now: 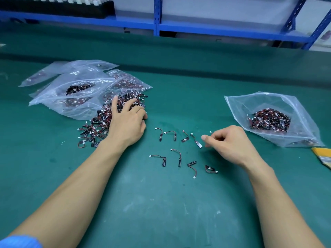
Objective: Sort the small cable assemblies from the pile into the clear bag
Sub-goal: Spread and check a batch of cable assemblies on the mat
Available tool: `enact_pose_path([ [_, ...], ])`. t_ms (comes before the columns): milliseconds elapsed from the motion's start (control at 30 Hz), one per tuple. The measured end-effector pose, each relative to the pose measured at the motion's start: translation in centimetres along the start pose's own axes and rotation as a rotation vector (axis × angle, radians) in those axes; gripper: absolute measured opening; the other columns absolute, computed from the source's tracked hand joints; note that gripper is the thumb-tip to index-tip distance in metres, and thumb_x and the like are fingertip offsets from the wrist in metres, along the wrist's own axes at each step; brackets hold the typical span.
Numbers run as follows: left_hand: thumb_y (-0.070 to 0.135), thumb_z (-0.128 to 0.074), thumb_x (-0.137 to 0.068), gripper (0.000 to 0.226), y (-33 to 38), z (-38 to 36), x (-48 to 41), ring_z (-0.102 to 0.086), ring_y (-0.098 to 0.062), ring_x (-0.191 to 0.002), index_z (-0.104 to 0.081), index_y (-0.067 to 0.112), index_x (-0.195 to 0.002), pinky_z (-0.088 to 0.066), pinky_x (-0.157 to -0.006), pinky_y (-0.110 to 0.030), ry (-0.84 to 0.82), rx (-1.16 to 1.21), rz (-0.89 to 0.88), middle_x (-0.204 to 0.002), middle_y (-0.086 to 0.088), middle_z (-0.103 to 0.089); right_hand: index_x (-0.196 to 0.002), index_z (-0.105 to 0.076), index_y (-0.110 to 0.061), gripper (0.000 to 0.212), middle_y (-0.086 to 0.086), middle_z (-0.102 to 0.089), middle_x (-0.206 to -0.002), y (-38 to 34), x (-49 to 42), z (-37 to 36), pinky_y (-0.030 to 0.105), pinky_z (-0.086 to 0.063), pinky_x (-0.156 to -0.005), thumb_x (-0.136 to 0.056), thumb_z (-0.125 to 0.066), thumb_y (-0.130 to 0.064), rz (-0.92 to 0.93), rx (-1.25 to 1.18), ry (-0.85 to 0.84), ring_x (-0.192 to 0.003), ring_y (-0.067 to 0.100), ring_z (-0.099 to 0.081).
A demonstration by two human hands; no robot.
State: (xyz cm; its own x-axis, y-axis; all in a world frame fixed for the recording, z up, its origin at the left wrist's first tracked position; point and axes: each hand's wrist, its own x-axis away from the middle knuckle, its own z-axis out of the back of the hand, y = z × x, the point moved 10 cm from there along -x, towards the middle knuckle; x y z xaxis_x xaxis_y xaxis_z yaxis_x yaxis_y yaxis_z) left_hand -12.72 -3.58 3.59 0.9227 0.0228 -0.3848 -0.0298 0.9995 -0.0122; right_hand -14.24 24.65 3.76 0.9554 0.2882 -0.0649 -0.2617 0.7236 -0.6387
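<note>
Both hands are low over the table (161, 203). The left hand (125, 119) lies at 10 o'clock with its fingers spread on top of the pile (96, 126), pressing down and gripping nothing visible. The right hand (231, 142), at 2 o'clock, has its fingers curled with the thumb drawn toward the forefinger. A white connector (211, 131) peeks out beside its knuckles, but it is not clear whether the hand is pinching that piece.

The cable assemblies (177, 156) look very light. Each has a short, stiff black strip, a thin limp wire and a tiny white plug. The wires probably hook on each other, so pulling one by its wire would likely drag others along. The black strip seems the surer place to pinch, between thumb and fingertip.

Eight assemblies lie singly between the hands, around 12 o'clock: four in the farther row and four in the nearer. The pile is too tangled to count.

One clear bag (290, 104) lies open at 2 o'clock, well apart from the pile, with a mound of assemblies already inside. A stack of bags (71, 83) sits behind the pile at 10 to 11 o'clock; there are several, overlapping too much to number. One yellow object (322, 156) sits at the 3 o'clock edge.
</note>
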Motion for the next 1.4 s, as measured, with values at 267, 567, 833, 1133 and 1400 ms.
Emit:
enact_pose_path([
  [267, 0.018, -0.06, -0.092, 0.027, 1.0, 1.8, 0.1, -0.049, -0.025, -0.126, -0.07, 0.021, -0.118, 0.002, -0.116, -0.057, 0.126, 0.11, -0.07, -0.119, 0.007, -0.068, -0.059, -0.071, -0.019, 0.035, -0.009, -0.03, -0.041, -0.5, -0.1, 0.1, 0.014, -0.023, -0.042, -0.091, -0.071, -0.035, 0.046, -0.104, 0.033, -0.042, 0.01, -0.026],
  [567, 0.003, -0.071, -0.088, 0.012, 1.7, 7.7, 1.9, -0.069, -0.019, -0.089, -0.078, 0.009, -0.097, -0.054, -0.082, -0.033, 0.484, 0.655, -0.121, -0.096, -0.001, -0.075, -0.061, -0.072, -0.019, 0.033, -0.01, -0.027, -0.042, -0.1, -0.3, 0.4, 0.013, -0.019, -0.041, -0.091, -0.07, -0.03, 0.023, -0.228, 0.079, -0.042, 0.009, -0.022],
  [833, 0.001, -0.079, -0.08, 0.015, 9.6, 6.3, 3.3, -0.071, -0.008, -0.073, -0.078, 0.014, -0.088, -0.055, -0.072, -0.02, 0.06, 1.179, -0.119, -0.083, 0.004, -0.076, -0.062, -0.073, -0.02, 0.032, -0.003, -0.038, -0.049, 0.6, -0.6, 1.1, 0.021, -0.025, -0.046, -0.091, -0.07, -0.032, -0.008, -0.313, 0.133, -0.049, 0.013, -0.028],
  [1133, 0.012, -0.077, -0.084, 0.018, 18.0, 2.7, 3.8, -0.071, -0.003, -0.08, -0.078, 0.021, -0.1, -0.055, -0.083, -0.023, -0.325, 1.05, -0.232, -0.088, 0.009, -0.077, -0.06, -0.074, -0.018, 0.033, -0.011, -0.049, -0.043, 3.3, -1.0, 1.7, 0.021, -0.033, -0.049, -0.09, -0.069, -0.032, -0.14, -0.314, 0.202, -0.047, 0.01, -0.036],
  [1400, 0.004, -0.071, -0.088, 0.019, 9.3, 4.9, 3.2, -0.068, 0.002, -0.084, -0.077, 0.018, -0.099, -0.05, -0.084, -0.014, -0.007, 0.949, -0.092, -0.092, 0.015, -0.074, -0.065, -0.075, -0.026, 0.028, 0.0, -0.04, -0.051, 4.2, -1.1, 1.2, 0.027, -0.027, -0.052, -0.088, -0.067, -0.039, -0.172, -0.327, 0.184, -0.05, 0.016, -0.029],
])
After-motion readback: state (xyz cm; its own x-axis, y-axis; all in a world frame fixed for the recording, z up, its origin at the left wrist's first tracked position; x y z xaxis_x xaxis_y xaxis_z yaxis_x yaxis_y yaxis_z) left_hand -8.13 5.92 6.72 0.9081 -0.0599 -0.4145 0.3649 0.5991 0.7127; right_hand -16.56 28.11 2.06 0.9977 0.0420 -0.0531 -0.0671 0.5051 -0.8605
